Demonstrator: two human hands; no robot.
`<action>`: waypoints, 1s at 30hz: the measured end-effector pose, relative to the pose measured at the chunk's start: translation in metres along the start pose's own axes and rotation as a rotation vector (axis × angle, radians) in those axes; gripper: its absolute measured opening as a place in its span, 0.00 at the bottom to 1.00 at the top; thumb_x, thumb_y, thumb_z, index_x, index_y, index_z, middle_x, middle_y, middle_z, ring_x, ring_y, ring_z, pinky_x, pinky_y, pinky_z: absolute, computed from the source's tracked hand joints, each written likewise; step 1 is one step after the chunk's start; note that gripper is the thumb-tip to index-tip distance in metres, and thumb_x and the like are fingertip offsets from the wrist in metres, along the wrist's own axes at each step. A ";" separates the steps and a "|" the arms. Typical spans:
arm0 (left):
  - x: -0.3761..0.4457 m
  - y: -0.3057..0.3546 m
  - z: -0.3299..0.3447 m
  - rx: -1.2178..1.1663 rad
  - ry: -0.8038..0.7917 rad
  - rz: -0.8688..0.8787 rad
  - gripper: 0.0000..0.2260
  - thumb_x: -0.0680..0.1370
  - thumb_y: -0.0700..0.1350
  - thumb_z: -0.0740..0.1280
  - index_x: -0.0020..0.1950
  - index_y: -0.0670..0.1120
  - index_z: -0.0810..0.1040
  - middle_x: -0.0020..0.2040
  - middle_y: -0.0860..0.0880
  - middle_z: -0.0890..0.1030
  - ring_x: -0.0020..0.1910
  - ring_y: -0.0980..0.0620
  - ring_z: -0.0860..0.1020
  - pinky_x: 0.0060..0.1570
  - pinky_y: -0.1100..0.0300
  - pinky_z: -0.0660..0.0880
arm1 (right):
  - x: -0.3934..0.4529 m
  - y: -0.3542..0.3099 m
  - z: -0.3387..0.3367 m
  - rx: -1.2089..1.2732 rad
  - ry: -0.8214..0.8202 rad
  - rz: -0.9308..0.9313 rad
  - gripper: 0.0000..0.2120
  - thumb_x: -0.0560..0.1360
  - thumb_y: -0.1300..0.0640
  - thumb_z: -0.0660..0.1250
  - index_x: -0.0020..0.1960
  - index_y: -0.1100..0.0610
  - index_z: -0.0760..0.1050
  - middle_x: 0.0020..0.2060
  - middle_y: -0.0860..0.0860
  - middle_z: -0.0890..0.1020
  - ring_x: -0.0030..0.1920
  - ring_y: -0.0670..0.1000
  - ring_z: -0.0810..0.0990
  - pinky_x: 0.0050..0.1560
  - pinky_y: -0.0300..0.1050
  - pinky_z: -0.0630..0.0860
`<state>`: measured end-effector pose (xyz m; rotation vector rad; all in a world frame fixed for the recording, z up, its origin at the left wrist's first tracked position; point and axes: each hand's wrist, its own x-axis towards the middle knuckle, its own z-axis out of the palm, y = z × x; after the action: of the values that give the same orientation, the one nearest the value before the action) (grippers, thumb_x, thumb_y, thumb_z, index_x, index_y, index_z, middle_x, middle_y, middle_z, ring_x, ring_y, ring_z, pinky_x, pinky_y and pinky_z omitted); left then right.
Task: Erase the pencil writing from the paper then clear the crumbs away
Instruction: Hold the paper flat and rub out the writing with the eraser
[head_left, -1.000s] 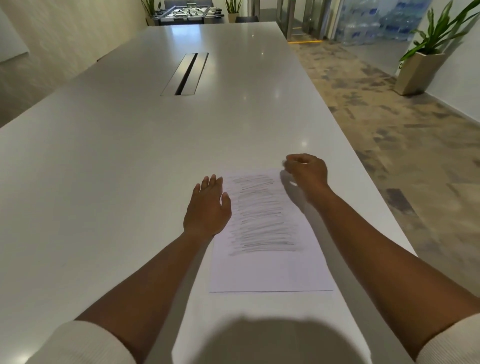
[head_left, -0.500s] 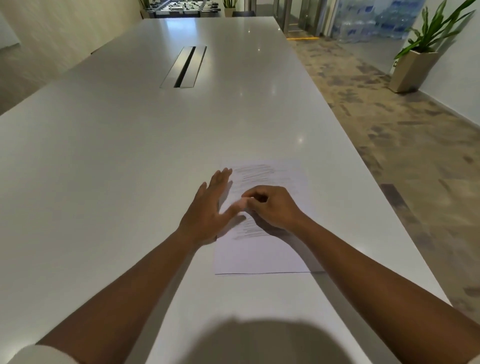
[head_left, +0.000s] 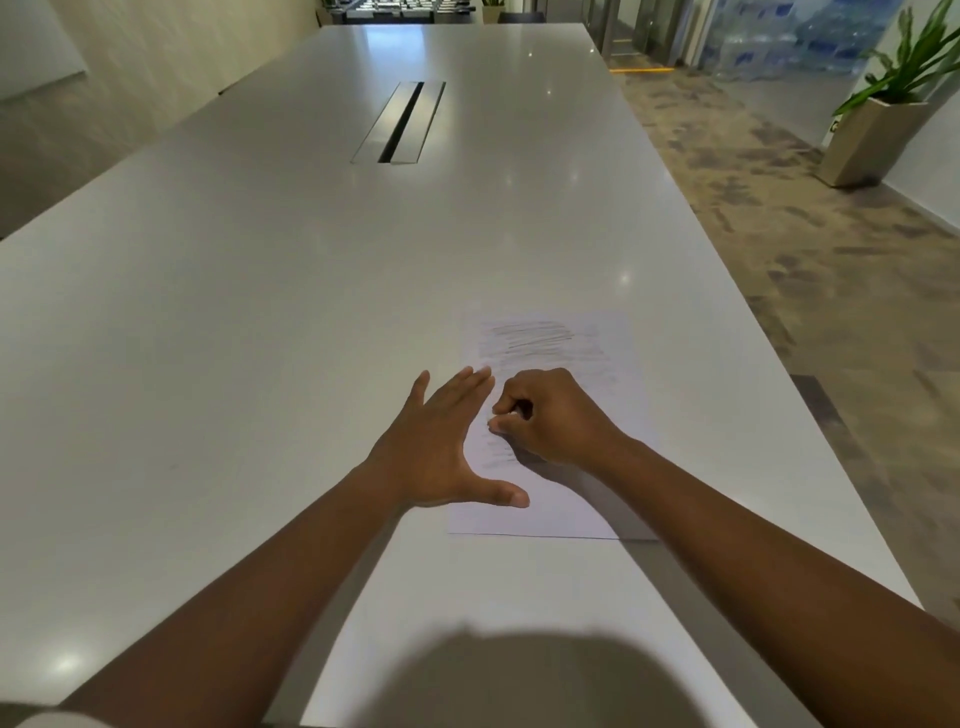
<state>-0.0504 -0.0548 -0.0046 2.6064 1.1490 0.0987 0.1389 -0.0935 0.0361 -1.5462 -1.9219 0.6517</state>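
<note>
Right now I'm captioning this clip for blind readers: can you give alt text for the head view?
A person's right hand, fingers curled as if pinching something hidden, presses on a pencil-scribbled paper while the left hand lies flat, holding its left edge. The sheet lies on a long white table.

Bare table (head_left: 234, 338) spreads from nine to one o'clock of the paper (head_left: 618, 358), only the cable slot (head_left: 399, 122) interrupting far off at eleven.
</note>
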 end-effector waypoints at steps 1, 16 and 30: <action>0.000 0.000 0.000 -0.008 0.006 -0.001 0.64 0.60 0.88 0.56 0.85 0.52 0.44 0.85 0.58 0.43 0.80 0.64 0.37 0.80 0.43 0.36 | -0.003 -0.002 0.001 0.005 -0.027 -0.013 0.05 0.71 0.59 0.75 0.38 0.56 0.80 0.32 0.45 0.78 0.34 0.45 0.76 0.35 0.36 0.70; 0.000 0.002 -0.001 -0.009 0.003 -0.018 0.66 0.59 0.88 0.56 0.85 0.51 0.44 0.85 0.58 0.43 0.80 0.65 0.35 0.80 0.43 0.37 | -0.014 -0.003 0.003 -0.055 -0.068 -0.098 0.05 0.72 0.58 0.74 0.37 0.57 0.83 0.35 0.48 0.83 0.37 0.47 0.79 0.39 0.40 0.74; 0.000 0.002 -0.002 -0.022 0.004 -0.029 0.67 0.58 0.88 0.57 0.85 0.50 0.43 0.85 0.57 0.43 0.79 0.66 0.35 0.80 0.45 0.36 | -0.008 -0.003 -0.001 -0.095 -0.052 -0.155 0.05 0.74 0.59 0.71 0.41 0.60 0.85 0.37 0.52 0.84 0.40 0.51 0.79 0.42 0.46 0.75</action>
<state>-0.0489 -0.0557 -0.0020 2.5704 1.1804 0.1098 0.1388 -0.1020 0.0374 -1.4307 -2.1144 0.5455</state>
